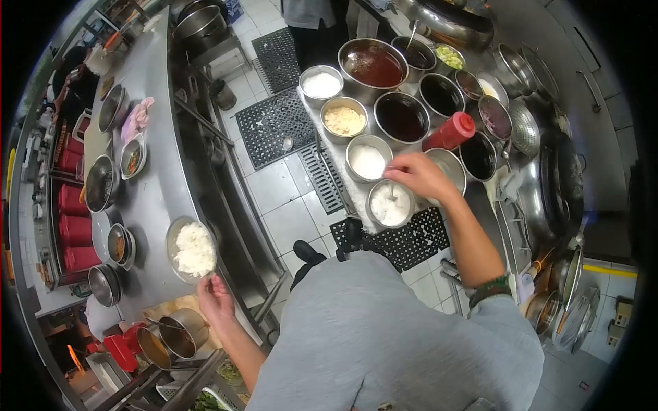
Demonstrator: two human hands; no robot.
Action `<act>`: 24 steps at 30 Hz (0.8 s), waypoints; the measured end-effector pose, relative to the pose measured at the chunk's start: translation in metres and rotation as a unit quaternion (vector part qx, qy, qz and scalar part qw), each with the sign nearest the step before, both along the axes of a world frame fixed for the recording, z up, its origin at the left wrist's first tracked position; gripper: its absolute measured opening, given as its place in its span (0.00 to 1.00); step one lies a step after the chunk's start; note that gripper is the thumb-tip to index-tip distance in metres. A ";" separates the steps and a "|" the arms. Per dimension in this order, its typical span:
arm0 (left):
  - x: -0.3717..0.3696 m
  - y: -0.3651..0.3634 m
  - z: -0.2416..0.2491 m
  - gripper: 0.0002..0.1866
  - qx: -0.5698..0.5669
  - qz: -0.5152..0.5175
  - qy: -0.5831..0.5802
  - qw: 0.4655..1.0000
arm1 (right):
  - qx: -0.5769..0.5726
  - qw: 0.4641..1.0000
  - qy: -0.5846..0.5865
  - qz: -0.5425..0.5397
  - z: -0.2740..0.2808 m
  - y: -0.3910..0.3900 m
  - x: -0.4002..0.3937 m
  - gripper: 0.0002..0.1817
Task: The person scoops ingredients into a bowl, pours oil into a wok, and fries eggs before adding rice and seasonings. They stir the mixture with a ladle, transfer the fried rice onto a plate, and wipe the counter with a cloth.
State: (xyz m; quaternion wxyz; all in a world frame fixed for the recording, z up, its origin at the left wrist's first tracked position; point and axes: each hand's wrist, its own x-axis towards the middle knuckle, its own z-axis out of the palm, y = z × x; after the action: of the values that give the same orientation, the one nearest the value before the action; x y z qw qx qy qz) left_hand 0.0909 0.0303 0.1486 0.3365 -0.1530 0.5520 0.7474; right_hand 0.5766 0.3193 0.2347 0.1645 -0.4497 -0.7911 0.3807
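Note:
My left hand (pixel 216 299) is at the lower rim of a metal bowl (pixel 173 241) holding white food (pixel 195 250), on the steel counter; its fingers are curled. Over a round metal container of white powder (pixel 389 207), my right hand (pixel 416 172) has its fingers pinched on a spoon (pixel 392 192) that dips into the powder. Just above it stands another container of white contents (pixel 367 161). A red squeeze bottle (pixel 451 130) lies tilted near my right hand, among containers of dark liquid (pixel 401 117).
Bowls (pixel 101 183) and a pink cloth (pixel 138 119) sit on the left counter (pixel 154 164). Pots (pixel 184 333) stand at lower left. A wok (pixel 558 185) is at right. Black mats (pixel 274 127) cover parts of the tiled floor. Another person (pixel 308 14) stands at the top.

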 end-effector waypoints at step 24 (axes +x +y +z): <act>0.150 0.091 0.088 0.05 -0.087 -0.294 0.063 0.950 | 0.222 0.939 0.102 -0.240 -0.029 0.104 -0.042 0.09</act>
State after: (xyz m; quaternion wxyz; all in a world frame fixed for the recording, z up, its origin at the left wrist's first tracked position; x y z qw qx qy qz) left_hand 0.2404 0.1212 0.2366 0.4913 0.0350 0.6551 0.5729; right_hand 0.5345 0.4232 0.2060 0.4267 -0.5372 -0.7026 0.1888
